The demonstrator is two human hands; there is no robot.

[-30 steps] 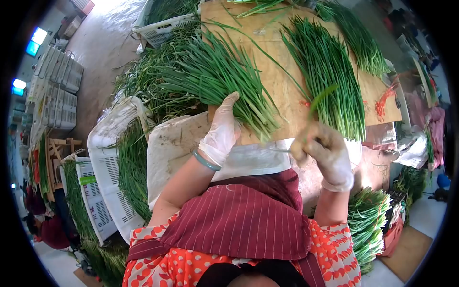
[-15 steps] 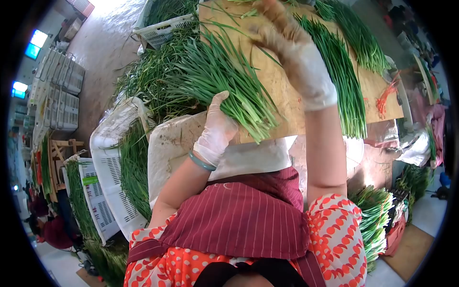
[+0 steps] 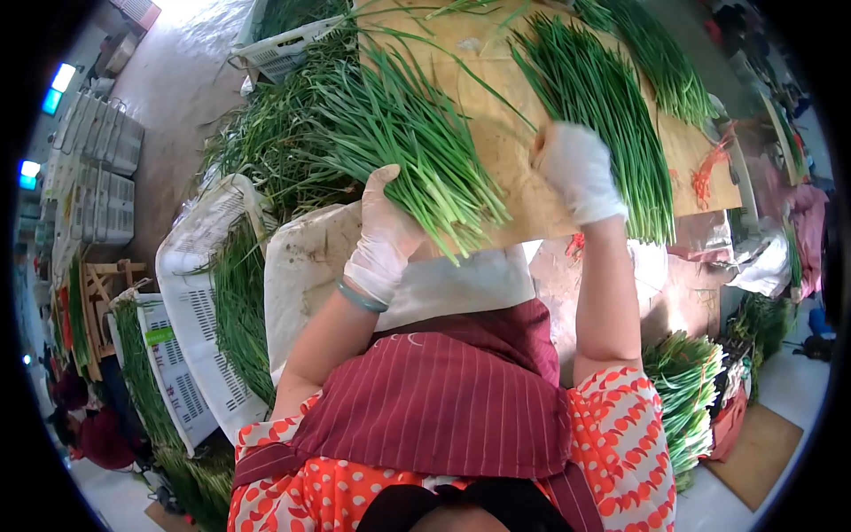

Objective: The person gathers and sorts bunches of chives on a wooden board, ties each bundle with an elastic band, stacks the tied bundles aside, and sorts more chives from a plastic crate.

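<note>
My left hand [image 3: 386, 229], in a thin white glove, grips a bunch of garlic chives [image 3: 412, 133] near the cut pale ends. Its thumb lies on top and the other fingers are hidden underneath. Over the wooden board [image 3: 523, 199], my gloved right hand [image 3: 581, 173] is closed, its fingertips stained brown. A single long chive blade [image 3: 483, 80] runs from its fingers up and left across the board. Right beside that hand, a thick row of chives [image 3: 612, 115] lies with pale ends toward me.
More chives [image 3: 665, 71] and red ties [image 3: 712, 173] lie on the board's right side. Loose greens [image 3: 275, 151] are heaped at the left, near white plastic crates [image 3: 191, 257]. Bundled chives [image 3: 687, 399] stand low at the right.
My right hand has come down from the far side of the board toward me and closed, with a chive blade now trailing from it. My left hand keeps hold of the bunch.
</note>
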